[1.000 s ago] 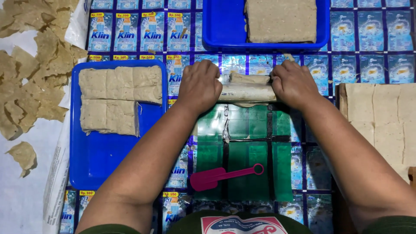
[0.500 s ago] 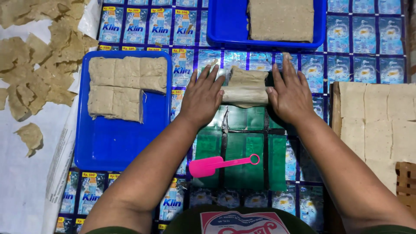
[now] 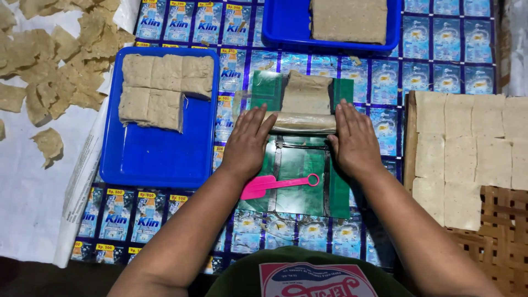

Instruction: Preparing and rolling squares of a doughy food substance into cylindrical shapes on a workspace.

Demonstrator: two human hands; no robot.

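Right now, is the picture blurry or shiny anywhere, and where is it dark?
Head view: sharp in the middle, both hands, left and right, and the roll clear; soft glare on the green sheet and glossy printed table cover; the bottom left corner falls dark; the edges bend slightly, like a wide lens.

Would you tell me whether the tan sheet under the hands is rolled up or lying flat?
Partly rolled: the near edge of the tan sheet forms a roll under both hands; the far part lies flat.

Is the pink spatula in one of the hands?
No, the pink spatula lies on the green sheet between the arms; both hands press the roll.
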